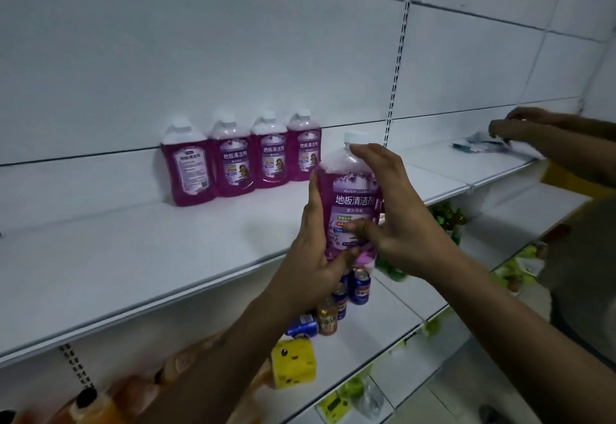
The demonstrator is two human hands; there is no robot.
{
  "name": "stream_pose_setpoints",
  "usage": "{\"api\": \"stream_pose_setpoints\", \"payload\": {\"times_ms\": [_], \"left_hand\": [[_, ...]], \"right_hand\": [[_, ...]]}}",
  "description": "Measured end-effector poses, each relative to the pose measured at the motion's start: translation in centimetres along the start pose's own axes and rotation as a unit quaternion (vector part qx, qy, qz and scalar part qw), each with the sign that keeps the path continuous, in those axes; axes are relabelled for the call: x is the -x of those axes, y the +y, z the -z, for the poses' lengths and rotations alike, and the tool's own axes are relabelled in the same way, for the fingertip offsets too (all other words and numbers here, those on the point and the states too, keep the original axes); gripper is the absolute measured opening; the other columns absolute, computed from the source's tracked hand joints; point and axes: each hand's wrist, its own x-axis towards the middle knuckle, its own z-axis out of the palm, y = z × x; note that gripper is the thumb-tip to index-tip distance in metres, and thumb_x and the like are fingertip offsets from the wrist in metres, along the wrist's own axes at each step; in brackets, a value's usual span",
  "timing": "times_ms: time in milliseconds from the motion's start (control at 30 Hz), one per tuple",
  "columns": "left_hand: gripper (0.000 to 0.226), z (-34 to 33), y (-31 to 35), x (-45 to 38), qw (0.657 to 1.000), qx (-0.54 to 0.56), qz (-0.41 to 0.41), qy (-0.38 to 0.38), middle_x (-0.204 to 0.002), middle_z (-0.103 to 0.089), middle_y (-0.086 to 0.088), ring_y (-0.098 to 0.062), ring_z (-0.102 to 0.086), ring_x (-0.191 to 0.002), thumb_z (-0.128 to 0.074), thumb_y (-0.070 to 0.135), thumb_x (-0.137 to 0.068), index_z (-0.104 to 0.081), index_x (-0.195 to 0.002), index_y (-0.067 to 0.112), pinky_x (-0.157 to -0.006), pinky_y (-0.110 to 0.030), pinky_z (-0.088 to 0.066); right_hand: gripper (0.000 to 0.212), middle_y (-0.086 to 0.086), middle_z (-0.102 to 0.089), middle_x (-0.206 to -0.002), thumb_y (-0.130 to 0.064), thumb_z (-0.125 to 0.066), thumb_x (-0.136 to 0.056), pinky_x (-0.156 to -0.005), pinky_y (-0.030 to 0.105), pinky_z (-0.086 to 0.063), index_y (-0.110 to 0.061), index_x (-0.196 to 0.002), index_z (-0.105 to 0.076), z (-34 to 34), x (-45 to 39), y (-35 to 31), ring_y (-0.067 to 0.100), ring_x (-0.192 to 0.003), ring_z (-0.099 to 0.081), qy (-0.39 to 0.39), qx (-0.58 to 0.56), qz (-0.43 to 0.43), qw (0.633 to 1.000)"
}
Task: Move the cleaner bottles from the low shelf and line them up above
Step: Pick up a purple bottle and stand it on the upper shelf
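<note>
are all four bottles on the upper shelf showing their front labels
No, the leftmost bottle in the row shows its white back label, while the other three face front.

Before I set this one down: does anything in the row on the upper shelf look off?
One thing: the leftmost bottle in the row of four shows its white fine-print back label, while the other three face front. All four stand upright. The bottle in hand faces front, held by both the left hand and right hand.

Four purple cleaner bottles (pixel 243 156) were lined upright along the upper shelf's (pixel 133 250) back; a fifth bottle (pixel 348 203), white-capped, was held upright over its front edge.
</note>
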Motion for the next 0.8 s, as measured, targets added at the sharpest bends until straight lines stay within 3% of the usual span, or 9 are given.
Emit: {"api": "stream_pose_setpoints", "payload": {"times_ms": [100,167,267,367,533,700,767,800], "left_hand": [[0.109,-0.8,-2.2,-2.3,1.0,-0.019,0.017,-0.006,-0.156,-0.028,0.003,-0.012,-0.043,-0.135,-0.07,0.031,-0.085,0.018,-0.149,0.036,-0.107,-0.047,-0.043],[0.111,-1.4,-3.5,-3.5,0.998,-0.058,0.031,-0.013,-0.154,-0.03,0.002,-0.014,-0.047,-0.132,-0.069,0.037,-0.083,0.022,-0.147,0.039,-0.104,-0.047,-0.047],[0.113,-2.5,-5.2,-5.6,0.992,-0.117,0.055,-0.001,-0.15,-0.036,-0.002,-0.019,-0.053,-0.124,-0.067,0.042,-0.081,0.025,-0.146,0.038,-0.1,-0.048,-0.049],[0.109,-3.1,-6.3,-7.7,0.975,-0.2,0.094,0.02,-0.144,-0.043,-0.002,-0.021,-0.053,-0.121,-0.065,0.041,-0.085,0.024,-0.148,0.033,-0.104,-0.049,-0.043],[0.082,-3.2,-7.0,-8.5,0.911,-0.364,0.194,-0.022,-0.15,-0.034,-0.005,-0.025,-0.029,-0.136,-0.048,0.047,-0.094,0.002,-0.153,0.021,-0.114,-0.04,-0.02],[0.069,-3.4,-7.2,-8.2,0.889,-0.407,0.211,0.006,-0.147,-0.039,0.002,-0.018,-0.027,-0.138,-0.045,0.049,-0.095,-0.015,-0.152,0.023,-0.116,-0.035,-0.014],[0.063,-3.4,-7.1,-8.1,0.893,-0.388,0.221,0.048,-0.143,-0.044,0.005,-0.016,-0.03,-0.136,-0.047,0.046,-0.096,-0.023,-0.149,0.025,-0.113,-0.032,-0.015],[0.059,-3.3,-7.1,-8.0,0.898,-0.372,0.223,0.072,-0.14,-0.047,0.006,-0.014,-0.032,-0.134,-0.048,0.044,-0.096,-0.027,-0.148,0.025,-0.112,-0.03,-0.018]], "right_hand": [[0.097,-0.018,-0.011,-0.151,-0.004,-0.075,-0.08,-0.083,0.022,-0.058,-0.043,-0.147,-0.016,-0.6,-2.0,2.8,-0.008,-0.117,-0.03,-0.007,0.049,-0.002,0.999],[0.098,-0.017,-0.009,-0.152,-0.002,-0.074,-0.08,-0.081,0.021,-0.058,-0.042,-0.147,-0.015,-1.1,-3.0,4.6,-0.005,-0.118,-0.031,-0.011,0.064,-0.004,0.998],[0.096,-0.011,-0.011,-0.153,0.0,-0.074,-0.079,-0.081,0.012,-0.053,-0.037,-0.147,-0.017,-1.3,-4.7,7.7,-0.01,-0.115,-0.028,-0.001,0.066,0.013,0.998],[0.095,-0.007,-0.012,-0.153,0.002,-0.073,-0.078,-0.081,0.01,-0.051,-0.034,-0.147,-0.019,-1.5,-6.7,10.8,-0.012,-0.115,-0.027,-0.007,0.059,0.042,0.997],[0.094,-0.003,-0.01,-0.154,0.003,-0.073,-0.077,-0.082,0.024,-0.056,-0.031,-0.147,-0.021,-1.8,-11.3,17.5,0.005,-0.119,-0.034,-0.009,0.052,0.067,0.996],[0.096,0.011,-0.014,-0.153,0.01,-0.073,-0.071,-0.088,0.037,-0.055,-0.02,-0.148,-0.025,-2.4,-17.4,25.0,0.01,-0.123,-0.032,-0.015,0.024,0.088,0.996],[0.096,0.014,-0.017,-0.151,0.011,-0.073,-0.069,-0.094,0.031,-0.051,-0.019,-0.147,-0.026,-2.6,-19.7,27.9,0.007,-0.124,-0.032,-0.021,0.006,0.121,0.992],[0.094,0.017,-0.019,-0.15,0.009,-0.074,-0.069,-0.098,0.022,-0.046,-0.018,-0.146,-0.026,-2.8,-20.6,29.1,0.006,-0.125,-0.031,-0.024,-0.003,0.141,0.99]]}}
